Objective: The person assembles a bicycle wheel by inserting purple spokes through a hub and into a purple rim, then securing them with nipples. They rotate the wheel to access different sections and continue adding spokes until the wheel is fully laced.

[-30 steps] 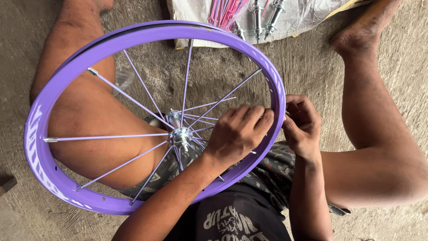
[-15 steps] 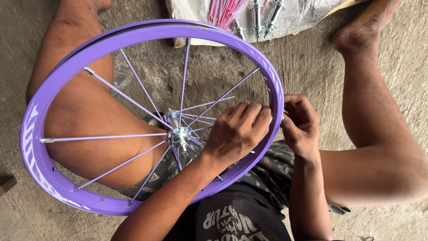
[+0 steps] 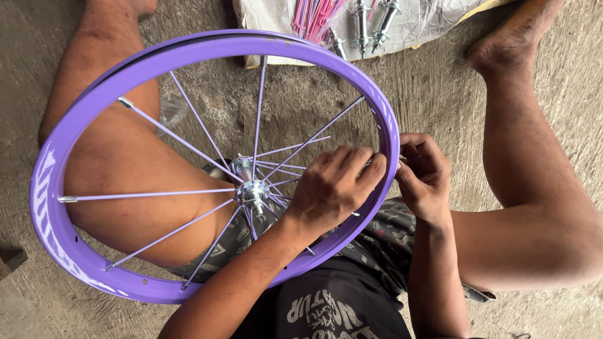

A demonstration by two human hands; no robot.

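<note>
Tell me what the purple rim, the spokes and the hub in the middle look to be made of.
Purple rim: likely metal under glossy purple paint; bright highlights run along its curve and small drilled holes show.
Spokes: thin stiff wire, seemingly metal with a lilac coating and plain silvery ends.
Hub: bare metal, bright like chrome or polished steel.
Left hand and right hand work at the rim.

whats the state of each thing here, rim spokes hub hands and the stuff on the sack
purple rim: tilted, resting on the person's lap, only partly laced
spokes: some fixed hub to rim, several loose at the rim end
hub: centred, spokes attached
left hand: inside the rim, fingers at its inner wall
right hand: outside the rim, fingertips pinched at it
spare hubs: lying on the white sack
</note>
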